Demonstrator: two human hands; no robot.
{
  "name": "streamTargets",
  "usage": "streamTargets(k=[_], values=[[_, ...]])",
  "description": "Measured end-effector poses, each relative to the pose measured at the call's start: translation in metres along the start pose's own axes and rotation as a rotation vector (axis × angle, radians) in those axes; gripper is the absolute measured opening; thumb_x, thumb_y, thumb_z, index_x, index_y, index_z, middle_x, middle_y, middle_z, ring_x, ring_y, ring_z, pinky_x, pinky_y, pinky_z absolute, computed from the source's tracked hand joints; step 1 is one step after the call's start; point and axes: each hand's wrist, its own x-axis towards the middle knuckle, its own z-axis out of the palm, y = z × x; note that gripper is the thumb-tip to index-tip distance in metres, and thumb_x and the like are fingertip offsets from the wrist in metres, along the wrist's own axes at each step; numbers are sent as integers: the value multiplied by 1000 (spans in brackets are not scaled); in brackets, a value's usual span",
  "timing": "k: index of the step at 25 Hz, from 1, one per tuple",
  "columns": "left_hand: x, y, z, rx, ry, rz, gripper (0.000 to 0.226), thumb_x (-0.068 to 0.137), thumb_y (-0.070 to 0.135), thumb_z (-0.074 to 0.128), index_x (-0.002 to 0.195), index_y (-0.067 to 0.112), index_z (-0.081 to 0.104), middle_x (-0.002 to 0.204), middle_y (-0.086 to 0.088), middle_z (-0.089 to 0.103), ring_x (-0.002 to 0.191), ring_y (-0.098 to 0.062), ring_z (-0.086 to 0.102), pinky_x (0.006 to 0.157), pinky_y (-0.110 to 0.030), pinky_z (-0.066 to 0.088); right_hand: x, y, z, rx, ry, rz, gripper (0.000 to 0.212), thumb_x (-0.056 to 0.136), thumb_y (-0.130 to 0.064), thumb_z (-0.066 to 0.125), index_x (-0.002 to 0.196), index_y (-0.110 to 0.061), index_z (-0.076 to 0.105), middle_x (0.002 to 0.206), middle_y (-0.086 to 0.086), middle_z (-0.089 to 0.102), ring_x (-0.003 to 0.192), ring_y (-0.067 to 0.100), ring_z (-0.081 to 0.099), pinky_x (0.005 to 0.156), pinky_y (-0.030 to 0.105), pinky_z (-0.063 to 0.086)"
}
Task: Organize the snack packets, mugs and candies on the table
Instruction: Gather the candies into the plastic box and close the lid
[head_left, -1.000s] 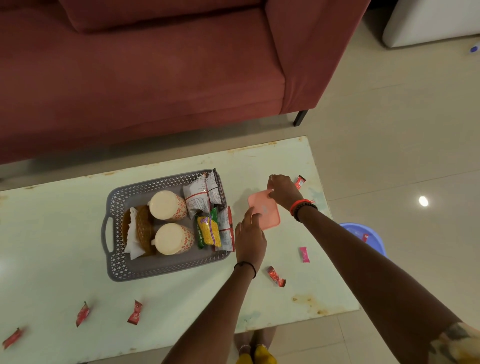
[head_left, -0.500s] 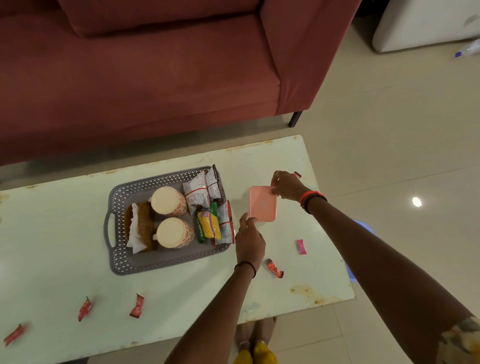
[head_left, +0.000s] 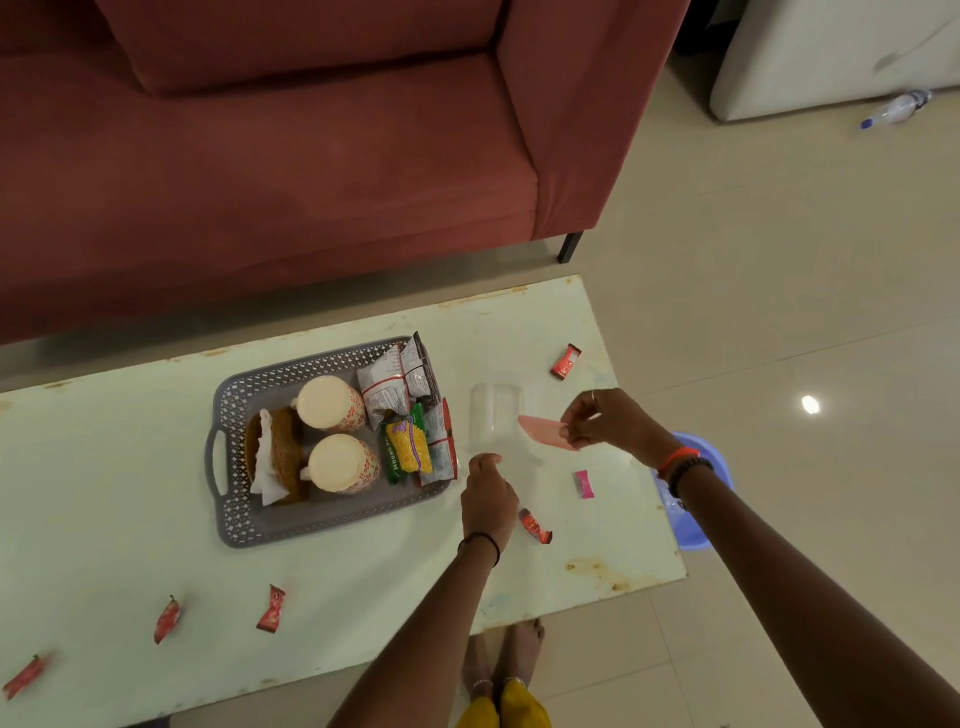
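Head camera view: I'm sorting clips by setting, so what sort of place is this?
Most likely a home living room: a red sofa stands behind a low table, the floor is tiled, and a grey basket on the table holds mugs and snack packets.

The pink lid (head_left: 543, 431), flat on the container half a second ago, is now off it. The right hand (head_left: 613, 423) pinches it, tilted edge-on, just right of the clear container (head_left: 493, 415), which now shows open. The left hand (head_left: 488, 499) has moved from the lid to the container's near edge. The red candy (head_left: 565, 361) behind the right hand now lies in full view.
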Motion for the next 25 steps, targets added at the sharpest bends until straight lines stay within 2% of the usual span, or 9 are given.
streamTargets(k=[2, 4, 6, 10, 12, 14, 17, 21, 25], values=[[-4, -3, 3, 36, -23, 5, 35, 91, 3, 40, 125, 6, 45, 136, -9, 43, 112, -32, 56, 93, -42, 46, -12, 16, 0, -83, 45, -12, 10, 78, 4, 71, 87, 4, 67, 71, 5, 67, 57, 14, 63, 59, 11, 54], [-9, -8, 7, 107, -46, 28, 35, 91, 5, 41, 125, 7, 45, 136, -8, 43, 113, -30, 55, 94, -41, 46, -17, 30, 4, -134, 73, -6, 9, 78, 2, 72, 77, -5, 66, 66, -2, 66, 55, 10, 62, 51, 4, 48], [-12, -14, 12, 159, -64, 51, 36, 92, 7, 42, 127, 8, 44, 137, -8, 42, 117, -28, 53, 96, -39, 46, -16, 46, 14, -252, 127, -25, 17, 79, -1, 72, 70, -12, 62, 68, -3, 64, 57, 9, 57, 50, 7, 44], [-17, -26, 20, 194, -77, 68, 36, 92, 10, 44, 128, 8, 43, 137, -8, 43, 119, -26, 51, 97, -38, 45, -7, 70, 38, -568, 276, -130, 5, 87, -4, 60, 82, -4, 62, 90, 8, 60, 76, 23, 59, 62, 21, 42], [-19, -32, 25, 197, -77, 71, 35, 93, 10, 43, 128, 8, 43, 137, -7, 43, 119, -26, 51, 97, -38, 44, -2, 81, 47, -677, 304, -179, 9, 90, -2, 53, 86, -3, 61, 92, 12, 58, 72, 27, 60, 57, 26, 40], [-20, -37, 29, 197, -70, 70, 34, 93, 9, 43, 127, 8, 43, 137, -7, 43, 119, -26, 51, 96, -38, 44, 5, 89, 54, -765, 319, -196, 9, 90, 1, 51, 91, -3, 59, 92, 12, 56, 66, 25, 53, 56, 27, 37], [-20, -47, 33, 177, -56, 68, 33, 93, 8, 43, 126, 8, 44, 136, -7, 43, 118, -26, 52, 96, -38, 44, 18, 97, 61, -793, 318, -179, 10, 90, 3, 50, 94, -2, 56, 94, 13, 54, 63, 22, 45, 56, 28, 35], [-22, -57, 35, 147, -40, 67, 34, 94, 8, 43, 128, 8, 44, 138, -7, 42, 118, -25, 52, 98, -37, 45, 33, 103, 67, -794, 270, -165, 13, 93, 2, 47, 102, 1, 56, 100, 16, 53, 71, 29, 58, 60, 31, 46], [-26, -64, 31, 133, 14, 89, 32, 94, 8, 42, 126, 8, 45, 139, -6, 42, 121, -23, 51, 99, -35, 44, 38, 101, 71, -728, 264, -139, 14, 91, 2, 48, 102, 2, 56, 101, 18, 55, 77, 33, 60, 62, 31, 44]])
